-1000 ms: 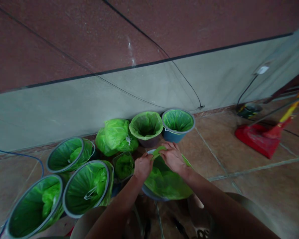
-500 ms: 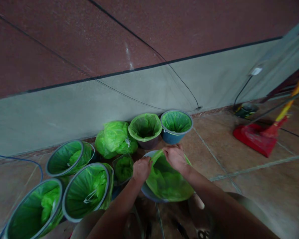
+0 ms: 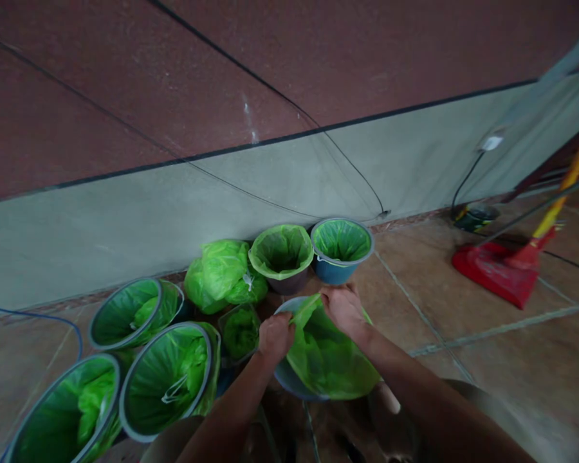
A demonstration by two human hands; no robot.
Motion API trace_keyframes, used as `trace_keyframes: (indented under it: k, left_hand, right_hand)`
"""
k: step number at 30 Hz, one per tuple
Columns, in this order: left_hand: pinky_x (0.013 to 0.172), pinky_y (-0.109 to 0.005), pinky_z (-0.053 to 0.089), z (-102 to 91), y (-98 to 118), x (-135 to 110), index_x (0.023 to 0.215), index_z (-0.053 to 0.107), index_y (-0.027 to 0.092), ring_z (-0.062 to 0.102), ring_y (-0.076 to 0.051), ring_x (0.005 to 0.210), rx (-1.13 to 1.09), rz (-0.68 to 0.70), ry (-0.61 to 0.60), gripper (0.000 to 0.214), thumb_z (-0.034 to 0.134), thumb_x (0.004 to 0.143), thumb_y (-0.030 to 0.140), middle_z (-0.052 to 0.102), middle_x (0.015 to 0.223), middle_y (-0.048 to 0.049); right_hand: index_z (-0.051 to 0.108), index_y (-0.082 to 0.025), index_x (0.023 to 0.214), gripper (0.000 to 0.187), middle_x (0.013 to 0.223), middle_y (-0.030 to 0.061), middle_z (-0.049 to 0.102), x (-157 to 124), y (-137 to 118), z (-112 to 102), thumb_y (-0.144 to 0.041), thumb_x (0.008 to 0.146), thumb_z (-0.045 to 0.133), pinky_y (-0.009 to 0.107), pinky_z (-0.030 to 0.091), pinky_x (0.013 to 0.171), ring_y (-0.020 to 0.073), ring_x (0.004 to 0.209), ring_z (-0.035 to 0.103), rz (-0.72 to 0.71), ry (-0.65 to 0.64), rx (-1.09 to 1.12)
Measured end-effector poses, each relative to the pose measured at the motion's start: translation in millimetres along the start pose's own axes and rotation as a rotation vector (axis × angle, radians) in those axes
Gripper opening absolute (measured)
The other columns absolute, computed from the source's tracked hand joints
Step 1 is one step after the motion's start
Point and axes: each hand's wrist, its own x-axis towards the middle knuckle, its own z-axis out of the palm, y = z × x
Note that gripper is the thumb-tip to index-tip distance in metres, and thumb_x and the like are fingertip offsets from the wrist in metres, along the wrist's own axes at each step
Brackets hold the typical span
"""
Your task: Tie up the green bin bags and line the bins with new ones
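A green plastic bag (image 3: 332, 360) hangs in and over a pale bucket-shaped bin (image 3: 289, 379) in front of me. My left hand (image 3: 276, 335) is closed on the bag's edge at the bin's left side. On the far right of the opening, my right hand (image 3: 343, 307) grips the same edge, its fingers partly hidden behind the plastic. Between the hands the edge is stretched taut. Behind them stand a dark bin (image 3: 285, 283) with a yellow-green liner and a blue bin (image 3: 336, 271) with a grey rim.
To the left, several grey-rimmed bins (image 3: 206, 379) lean tilted with green liners. Knotted green bags (image 3: 224, 267) rest by the wall, near a small lined basket (image 3: 241, 331). A red dustpan (image 3: 496, 270) and a small black can (image 3: 475, 217) are at the right. A blue cable (image 3: 43, 312) runs at left.
The view has tilted slightly, so the bins sit a little lower in the picture. Both hands keep their hold on the bag's edge, with hardly any other movement.
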Motion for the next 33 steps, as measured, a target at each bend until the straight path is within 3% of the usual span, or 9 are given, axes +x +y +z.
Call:
trace_keyframes:
  k: [19,25,33]
  left_hand:
    - [0.087,-0.032,0.052,-4.5,-6.9,-1.2,0.105,0.069,0.020,0.068,-0.023,0.101,0.087,-0.100,-0.115,0.029,0.045,0.090,0.024,0.072,0.103,-0.0094]
    - [0.087,-0.033,0.052,-20.3,-13.4,0.6,0.108,0.069,0.017,0.067,-0.025,0.105,0.090,-0.233,-0.113,0.033,0.043,0.088,0.017,0.071,0.109,-0.0138]
    - [0.088,-0.038,0.053,-30.0,-29.3,1.2,0.111,0.067,0.015,0.066,-0.028,0.109,0.105,-0.356,-0.116,0.033,0.043,0.088,0.014,0.070,0.110,-0.0170]
  right_hand:
    - [0.069,-0.019,0.077,0.034,0.084,0.0121,0.073,-0.9,5.6,-4.8,-0.019,0.093,0.039,0.040,0.035,0.090,0.0242,0.083,0.066,0.027,-0.016,-0.014]
    - [0.073,-0.015,0.084,0.033,0.085,0.0139,0.073,-4.7,5.1,-11.0,-0.018,0.093,0.041,0.035,0.038,0.086,0.0221,0.083,0.066,0.064,-0.066,-0.044]
    - [0.074,-0.023,0.100,0.033,0.098,0.0107,0.073,-1.6,13.5,-8.1,-0.028,0.091,0.043,0.032,0.045,0.076,0.0257,0.093,0.067,0.157,-0.183,-0.072]
